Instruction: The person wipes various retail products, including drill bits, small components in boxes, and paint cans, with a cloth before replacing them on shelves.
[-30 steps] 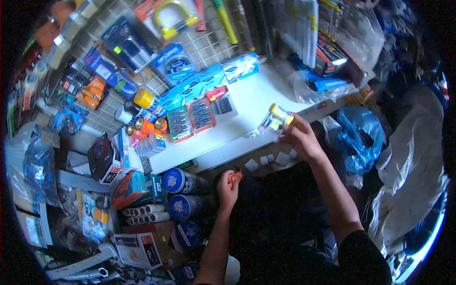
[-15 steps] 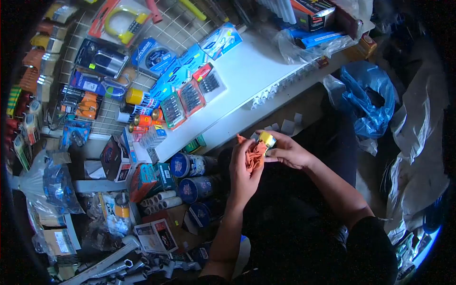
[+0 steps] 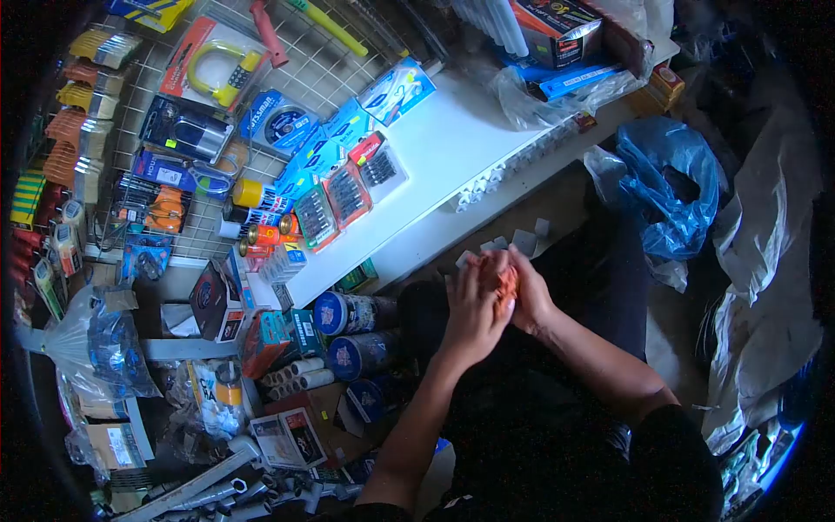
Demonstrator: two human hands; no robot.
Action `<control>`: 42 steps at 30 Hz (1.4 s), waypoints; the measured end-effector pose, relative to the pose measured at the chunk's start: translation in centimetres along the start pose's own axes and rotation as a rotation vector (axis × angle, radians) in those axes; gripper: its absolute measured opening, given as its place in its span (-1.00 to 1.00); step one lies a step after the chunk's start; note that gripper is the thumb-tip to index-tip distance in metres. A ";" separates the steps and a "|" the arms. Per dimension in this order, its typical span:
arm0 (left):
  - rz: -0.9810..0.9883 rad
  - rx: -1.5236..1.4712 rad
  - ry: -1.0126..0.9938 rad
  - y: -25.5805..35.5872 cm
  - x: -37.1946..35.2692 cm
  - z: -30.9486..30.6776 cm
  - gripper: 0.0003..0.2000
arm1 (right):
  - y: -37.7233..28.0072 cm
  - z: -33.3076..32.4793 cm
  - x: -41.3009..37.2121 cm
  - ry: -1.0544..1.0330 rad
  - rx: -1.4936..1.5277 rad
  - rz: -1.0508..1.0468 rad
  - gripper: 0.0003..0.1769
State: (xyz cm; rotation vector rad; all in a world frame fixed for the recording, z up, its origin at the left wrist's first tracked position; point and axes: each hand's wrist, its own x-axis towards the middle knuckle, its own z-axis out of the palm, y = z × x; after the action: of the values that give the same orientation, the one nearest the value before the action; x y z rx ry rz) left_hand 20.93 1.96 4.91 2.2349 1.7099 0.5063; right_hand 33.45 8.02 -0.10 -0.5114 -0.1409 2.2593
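Observation:
An orange cloth (image 3: 505,284) is bunched between my two hands, over my dark-clothed lap. My left hand (image 3: 472,315) has its fingers curled round the cloth from the left. From the right, my right hand (image 3: 530,294) presses against the cloth, its fingertips close to those of the left. The yellow-topped small item seen earlier is hidden now, so I cannot make out whether it is inside the cloth.
Ahead is a white shelf (image 3: 452,130) with drill-bit packs (image 3: 348,193) and blue boxes (image 3: 348,122). Round tubs (image 3: 346,355) stand below left. A blue plastic bag (image 3: 670,187) lies at right, and metal pipes (image 3: 209,496) at lower left.
My hands have come together around the orange cloth and moved slightly right. The yellow-topped item has gone out of sight. The view has shifted a little.

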 end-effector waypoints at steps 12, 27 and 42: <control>-0.058 0.216 -0.010 2.0 3.3 -0.4 -0.40 | -0.1 -1.2 0.3 -0.092 0.103 0.169 -0.25; -0.209 -1.121 -0.002 -0.1 -1.4 4.9 -0.33 | -0.8 -1.1 0.1 0.182 0.190 0.034 -0.44; -0.455 -0.341 -0.638 -1.5 1.5 -2.8 0.41 | -0.9 -1.1 1.1 -0.080 -1.061 -0.002 -0.18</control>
State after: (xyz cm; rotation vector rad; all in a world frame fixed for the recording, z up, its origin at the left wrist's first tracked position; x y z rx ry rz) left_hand 18.75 3.78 6.96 1.4765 1.5556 -0.0322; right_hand 33.90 9.36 -1.23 -0.9353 -1.4085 2.0486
